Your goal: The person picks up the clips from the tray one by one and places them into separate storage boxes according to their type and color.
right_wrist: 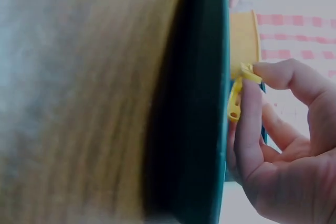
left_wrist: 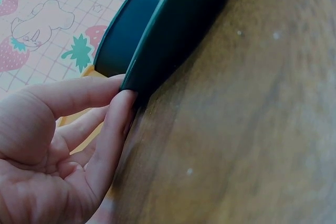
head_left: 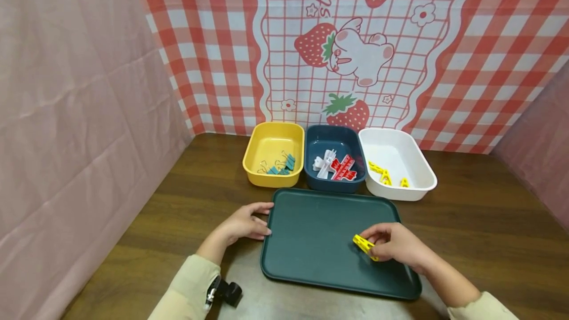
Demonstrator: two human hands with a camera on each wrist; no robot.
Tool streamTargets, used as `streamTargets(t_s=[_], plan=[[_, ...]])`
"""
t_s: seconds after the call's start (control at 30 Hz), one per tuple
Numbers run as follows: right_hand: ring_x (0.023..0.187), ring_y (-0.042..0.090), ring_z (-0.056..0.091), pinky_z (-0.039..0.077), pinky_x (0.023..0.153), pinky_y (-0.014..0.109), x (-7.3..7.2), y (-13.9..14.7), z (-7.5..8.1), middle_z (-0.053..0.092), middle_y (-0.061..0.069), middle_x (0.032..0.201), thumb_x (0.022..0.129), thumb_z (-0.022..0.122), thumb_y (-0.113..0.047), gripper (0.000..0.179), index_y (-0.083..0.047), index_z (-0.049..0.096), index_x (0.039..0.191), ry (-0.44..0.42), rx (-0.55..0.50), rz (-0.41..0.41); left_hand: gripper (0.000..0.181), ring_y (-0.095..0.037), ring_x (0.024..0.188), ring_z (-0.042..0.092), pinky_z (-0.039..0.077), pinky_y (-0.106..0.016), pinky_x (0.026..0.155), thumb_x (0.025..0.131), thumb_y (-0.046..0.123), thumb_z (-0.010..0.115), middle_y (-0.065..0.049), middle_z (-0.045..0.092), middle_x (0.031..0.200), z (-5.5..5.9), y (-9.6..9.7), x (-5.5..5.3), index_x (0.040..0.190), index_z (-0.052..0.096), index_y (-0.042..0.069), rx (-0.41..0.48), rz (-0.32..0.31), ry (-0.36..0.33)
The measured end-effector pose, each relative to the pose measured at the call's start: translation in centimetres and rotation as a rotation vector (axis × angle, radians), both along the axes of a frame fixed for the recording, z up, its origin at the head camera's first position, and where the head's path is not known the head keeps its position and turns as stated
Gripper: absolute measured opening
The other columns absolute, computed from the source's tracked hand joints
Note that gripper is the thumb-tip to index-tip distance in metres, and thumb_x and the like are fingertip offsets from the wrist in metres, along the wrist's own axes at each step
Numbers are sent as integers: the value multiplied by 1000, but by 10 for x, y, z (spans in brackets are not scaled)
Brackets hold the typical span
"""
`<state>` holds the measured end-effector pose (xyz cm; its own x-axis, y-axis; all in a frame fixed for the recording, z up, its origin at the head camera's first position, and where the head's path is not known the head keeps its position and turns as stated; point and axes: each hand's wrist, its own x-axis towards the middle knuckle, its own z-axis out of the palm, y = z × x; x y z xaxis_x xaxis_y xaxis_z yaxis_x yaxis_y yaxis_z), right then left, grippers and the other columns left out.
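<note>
My right hand [head_left: 395, 246] pinches a yellow clothespin [head_left: 363, 245] between thumb and fingers, over the right part of a dark green tray [head_left: 320, 241]. In the right wrist view, the clothespin [right_wrist: 235, 100] shows partly behind a finger, beside the tray's edge [right_wrist: 222, 129]. At the tray's left edge, the thumb and fingertips of my left hand [head_left: 242, 222] touch the rim, spread apart along it. The left wrist view shows those fingertips against the tray's side [left_wrist: 157, 45], with the fingers fairly straight.
Behind the tray stand three bins side by side. The yellow bin [head_left: 251, 162] holds teal binder clips [head_left: 284, 164]. White and red clips [head_left: 343, 168] lie in the navy bin [head_left: 313, 137]. More yellow clothespins [head_left: 385, 177] lie in the white bin [head_left: 428, 181].
</note>
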<state>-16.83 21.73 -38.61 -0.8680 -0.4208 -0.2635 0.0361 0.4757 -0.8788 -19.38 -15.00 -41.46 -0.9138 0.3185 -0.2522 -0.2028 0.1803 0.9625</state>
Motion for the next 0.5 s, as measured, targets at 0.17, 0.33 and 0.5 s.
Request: streamTargets(t_s=[0.17,0.33,0.5], plan=[[75,21,58,57,64,35,-3,2,0,58,10,86,77,68,0,38,12,59,112,-22,-59,-111,65,-19,79,61,57,-36,68,77,-14,65,-20,45,127,0,0,0,136,44,1,1,5,-8],[76,20,60,57,65,35,-7,4,-1,59,9,89,79,70,-1,40,12,57,115,-24,-64,-211,64,-19,79,61,57,-36,68,77,-14,65,-20,45,126,0,0,0,136,44,1,3,5,-7],[77,19,61,57,68,34,-12,7,3,59,9,90,83,66,-3,40,13,54,118,-10,-84,-267,65,-19,78,61,57,-36,68,77,-14,65,-20,46,126,1,0,0,136,43,0,1,-1,-2]])
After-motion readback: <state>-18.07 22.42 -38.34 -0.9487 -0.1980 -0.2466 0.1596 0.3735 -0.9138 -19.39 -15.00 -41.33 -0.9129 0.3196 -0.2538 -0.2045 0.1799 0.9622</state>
